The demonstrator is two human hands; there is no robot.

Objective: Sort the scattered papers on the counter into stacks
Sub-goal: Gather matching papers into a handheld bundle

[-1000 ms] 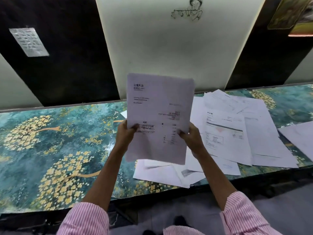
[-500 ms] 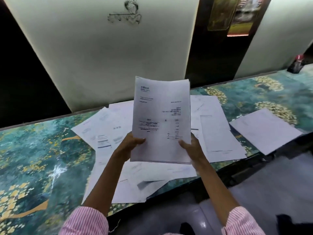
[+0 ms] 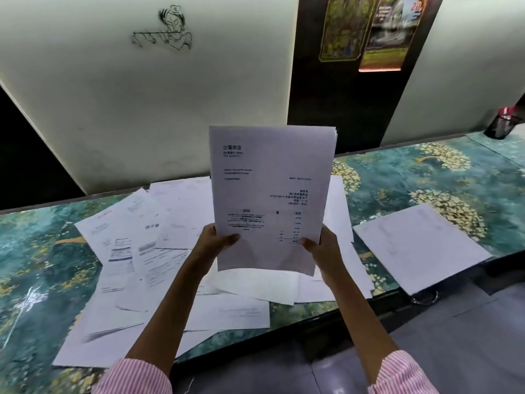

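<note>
I hold a thin bundle of white printed sheets (image 3: 270, 177) upright in front of me, above the counter. My left hand (image 3: 211, 245) pinches its lower left edge, and my right hand (image 3: 322, 250) pinches its lower right edge. Under and around the bundle, several loose papers (image 3: 136, 251) lie overlapping on the teal and gold patterned counter (image 3: 42, 265). A separate blank-looking white sheet (image 3: 420, 245) lies alone to the right, near the counter's front edge.
A pale wall panel (image 3: 142, 109) with a small line drawing stands behind the counter. Dark panels flank it, with posters (image 3: 369, 27) at the upper right. A dark mesh cup (image 3: 501, 125) stands at the far right. Grey floor lies below the counter's front edge.
The view has swung rightward along the counter, so the paper pile now sits left and below. The bundle stays upright in both hands, held slightly higher.
</note>
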